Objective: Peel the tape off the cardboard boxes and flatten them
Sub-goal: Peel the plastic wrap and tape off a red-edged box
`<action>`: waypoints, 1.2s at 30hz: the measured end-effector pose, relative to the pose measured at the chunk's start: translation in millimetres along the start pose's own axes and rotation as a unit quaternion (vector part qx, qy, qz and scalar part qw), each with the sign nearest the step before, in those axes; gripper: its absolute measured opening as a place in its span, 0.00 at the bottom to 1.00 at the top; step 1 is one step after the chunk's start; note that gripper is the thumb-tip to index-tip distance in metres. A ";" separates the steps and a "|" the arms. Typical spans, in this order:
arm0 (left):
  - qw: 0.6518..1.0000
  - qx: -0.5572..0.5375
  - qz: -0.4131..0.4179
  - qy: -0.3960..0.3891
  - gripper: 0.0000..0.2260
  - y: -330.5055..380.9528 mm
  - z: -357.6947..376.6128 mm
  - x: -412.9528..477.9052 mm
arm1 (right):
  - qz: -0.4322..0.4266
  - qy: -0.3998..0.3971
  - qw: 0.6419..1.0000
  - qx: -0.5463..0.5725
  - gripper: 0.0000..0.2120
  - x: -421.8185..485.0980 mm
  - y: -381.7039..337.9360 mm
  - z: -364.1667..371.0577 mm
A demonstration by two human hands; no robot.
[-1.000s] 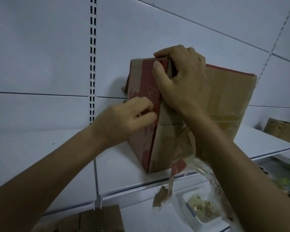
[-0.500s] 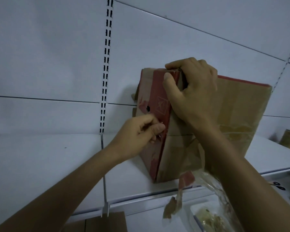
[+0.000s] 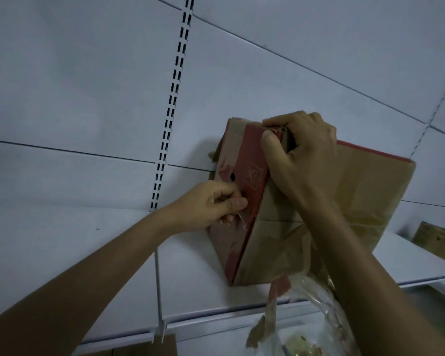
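Observation:
A brown and red cardboard box [image 3: 365, 191] stands on a white shelf [image 3: 62, 253], one corner edge facing me. My right hand [image 3: 301, 155] grips the box's top corner, thumb on the red face and fingers curled over the edge. My left hand [image 3: 213, 204] pinches a strip of clear tape [image 3: 242, 220] on the red side face, partly lifted from the cardboard. Peeled tape with torn paper scraps [image 3: 275, 304] hangs below the box's lower corner, under my right forearm.
White back panels with a slotted upright [image 3: 172, 104] rise behind the shelf. Another cardboard box [image 3: 439, 240] sits at the far right. A cardboard piece [image 3: 149, 346] and a white tray with debris [image 3: 301, 348] lie on the level below.
My left hand slid down and left along the red face, pulling clear tape away from it. The view tilted upward, so box and hands sit lower in frame. The right hand kept its grip.

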State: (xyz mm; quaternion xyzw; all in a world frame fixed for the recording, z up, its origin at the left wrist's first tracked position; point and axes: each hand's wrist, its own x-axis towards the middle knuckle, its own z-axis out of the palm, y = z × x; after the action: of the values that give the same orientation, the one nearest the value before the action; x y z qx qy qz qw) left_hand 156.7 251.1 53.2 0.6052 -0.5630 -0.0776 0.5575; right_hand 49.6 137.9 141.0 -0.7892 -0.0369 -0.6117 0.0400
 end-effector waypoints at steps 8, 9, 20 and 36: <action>0.919 0.265 -0.164 0.241 0.16 -49.9 -103.8 -83.3 | 0.024 0.022 0.999 0.024 0.06 -4.0 28.0 -15.4; 0.928 0.255 -0.167 0.216 0.15 -44.9 -104.4 -83.4 | 0.028 0.021 0.999 0.031 0.06 -4.3 31.5 -15.3; 0.950 0.042 0.026 0.307 0.20 30.3 63.6 -46.7 | 0.032 0.000 0.999 -0.028 0.09 -3.5 18.3 -1.5; 0.661 0.645 0.213 0.318 0.10 62.2 148.7 20.4 | 0.279 -0.040 0.895 0.346 0.14 -96.3 141.1 -131.7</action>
State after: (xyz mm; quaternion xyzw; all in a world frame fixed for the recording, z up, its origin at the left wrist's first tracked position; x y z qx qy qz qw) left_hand 19.7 164.0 57.1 0.6647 -0.3736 0.6231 0.1744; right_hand -85.9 -17.5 77.9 -0.7269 -0.0262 -0.4921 0.4783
